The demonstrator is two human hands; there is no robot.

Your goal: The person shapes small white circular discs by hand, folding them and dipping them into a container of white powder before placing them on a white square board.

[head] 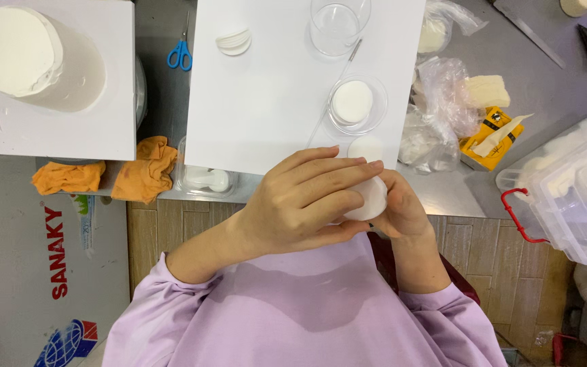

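Left hand (pixel 300 204) and right hand (pixel 399 207) close together around a small white round pad (pixel 373 198) at frame centre, shaping it above the white rectangular board (pixel 266 102); setting it down gently seems next.

Blue-handled scissors (pixel 181 51) lie on the bench (pixel 552 75) beside a white frosted cake (pixel 39 58), orange cloths (pixel 145 168) below.

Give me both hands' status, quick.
Left hand: fingers curled over a white round piece, closed on it.
Right hand: cupped under the same white round piece, holding it from the other side.
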